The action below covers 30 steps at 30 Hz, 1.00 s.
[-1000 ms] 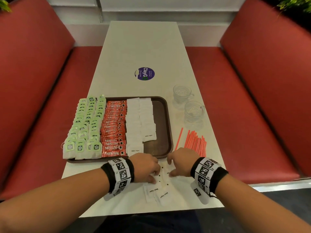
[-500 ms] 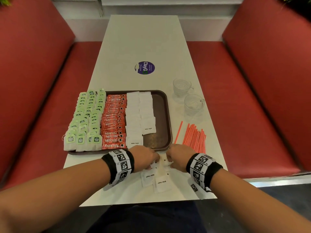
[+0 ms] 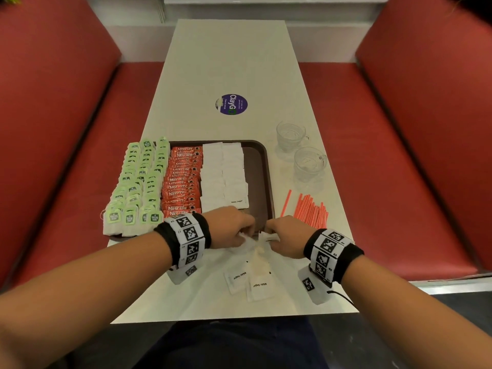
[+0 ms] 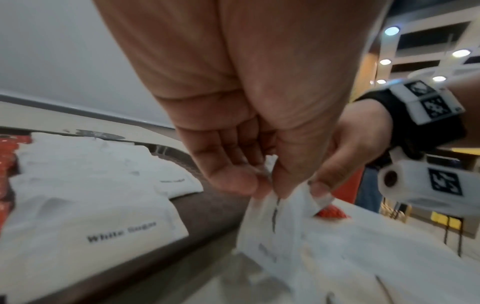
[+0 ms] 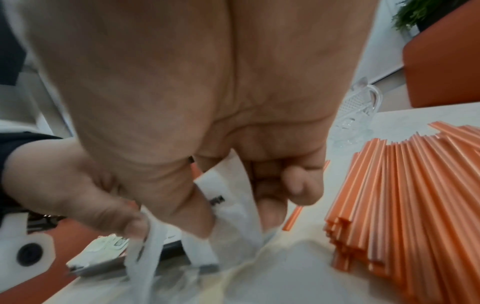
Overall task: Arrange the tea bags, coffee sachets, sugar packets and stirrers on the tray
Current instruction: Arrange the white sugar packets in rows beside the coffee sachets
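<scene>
A brown tray (image 3: 268, 182) holds rows of green tea bags (image 3: 138, 182), red coffee sachets (image 3: 182, 179) and white sugar packets (image 3: 223, 177). Both hands meet at its front edge. My left hand (image 3: 246, 231) pinches a white sugar packet (image 4: 275, 226) between thumb and fingers. My right hand (image 3: 270, 233) pinches more white packets (image 5: 233, 185) right beside it. A pale grainy heap (image 3: 259, 259) lies on the table under the hands. Two loose sugar packets (image 3: 247, 282) lie nearer me. Orange stirrers (image 3: 310, 209) are piled right of the tray.
Two glass cups (image 3: 300, 150) stand on the table behind the stirrers. A round purple sticker (image 3: 231, 104) marks the table's middle. Red bench seats (image 3: 372, 155) flank the white table (image 3: 229, 62) on both sides.
Both hands have moved from the loose packets up to the tray's front edge, lifting packets off the table. The pale heap now shows beneath them.
</scene>
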Available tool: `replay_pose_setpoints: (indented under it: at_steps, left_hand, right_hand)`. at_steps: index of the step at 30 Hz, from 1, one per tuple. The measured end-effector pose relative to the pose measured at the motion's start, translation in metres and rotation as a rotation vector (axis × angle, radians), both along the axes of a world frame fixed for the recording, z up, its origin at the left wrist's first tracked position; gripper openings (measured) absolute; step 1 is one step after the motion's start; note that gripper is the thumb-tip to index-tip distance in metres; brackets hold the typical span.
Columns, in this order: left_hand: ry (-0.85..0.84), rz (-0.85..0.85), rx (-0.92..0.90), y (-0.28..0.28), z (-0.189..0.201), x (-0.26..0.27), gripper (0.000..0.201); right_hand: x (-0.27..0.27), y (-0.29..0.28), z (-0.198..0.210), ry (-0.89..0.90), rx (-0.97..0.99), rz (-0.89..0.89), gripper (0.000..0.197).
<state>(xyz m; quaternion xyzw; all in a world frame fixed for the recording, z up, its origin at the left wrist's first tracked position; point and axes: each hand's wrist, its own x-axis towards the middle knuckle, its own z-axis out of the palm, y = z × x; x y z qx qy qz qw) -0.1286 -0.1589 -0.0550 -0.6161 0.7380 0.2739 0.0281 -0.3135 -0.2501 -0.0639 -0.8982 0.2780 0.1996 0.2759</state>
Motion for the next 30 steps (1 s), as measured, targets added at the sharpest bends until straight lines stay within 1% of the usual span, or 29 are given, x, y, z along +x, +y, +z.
replay_pose_setpoints:
  at_steps: [1, 3, 4, 7, 9, 11, 12, 14, 16, 21, 23, 25, 27, 28, 30]
  left_hand:
    - [0.033, 0.029, -0.006, -0.002, 0.002, 0.005, 0.02]
    - [0.08, 0.078, -0.02, -0.005, 0.003, 0.014, 0.031]
    - [0.089, 0.096, -0.034, -0.006, 0.005, 0.019, 0.032]
    - [0.112, 0.153, -0.118, -0.008, 0.008, 0.028, 0.024]
    - [0.146, 0.203, -0.189, -0.008, 0.01, 0.03, 0.02]
    - [0.192, 0.258, -0.236, -0.008, 0.009, 0.031, 0.016]
    - [0.21, 0.279, -0.251, -0.008, 0.008, 0.032, 0.014]
    - [0.238, 0.309, -0.257, -0.008, 0.008, 0.033, 0.01]
    - [0.25, 0.331, -0.24, -0.009, 0.01, 0.036, 0.007]
    - [0.139, 0.337, -0.208, -0.019, 0.009, 0.048, 0.019]
    - [0.078, 0.397, -0.217, -0.025, 0.004, 0.051, 0.021]
    - [0.015, 0.461, -0.209, -0.03, -0.004, 0.053, 0.022]
    - [-0.019, 0.485, -0.174, -0.032, -0.011, 0.051, 0.022]
    - [-0.022, 0.487, -0.152, -0.033, -0.015, 0.05, 0.023]
    - [-0.059, 0.465, -0.111, -0.034, -0.023, 0.046, 0.026]
  right_hand:
    - [0.001, -0.001, 0.001, -0.026, 0.012, -0.007, 0.009]
    - [0.003, -0.003, 0.002, -0.072, 0.039, -0.043, 0.011]
    - [0.004, -0.005, 0.002, -0.095, 0.06, -0.074, 0.012]
    - [0.01, -0.006, 0.004, -0.195, 0.113, -0.166, 0.007]
    - [0.017, -0.005, 0.006, -0.287, 0.144, -0.214, 0.015]
    - [0.024, -0.006, 0.006, -0.352, 0.13, -0.223, 0.027]
    - [0.027, -0.007, 0.005, -0.372, 0.111, -0.219, 0.027]
    - [0.033, -0.009, 0.005, -0.412, 0.077, -0.23, 0.015]
    - [0.037, -0.011, 0.006, -0.458, 0.068, -0.244, 0.011]
    - [0.043, -0.016, 0.006, -0.449, 0.069, -0.276, 0.012]
    - [0.044, -0.02, 0.005, -0.445, 0.069, -0.338, 0.014]
    - [0.044, -0.022, 0.005, -0.453, 0.137, -0.436, 0.017]
    - [0.042, -0.023, 0.005, -0.466, 0.189, -0.504, 0.011]
    - [0.041, -0.023, 0.005, -0.465, 0.189, -0.508, 0.01]
    - [0.04, -0.023, 0.006, -0.437, 0.166, -0.479, 0.012]
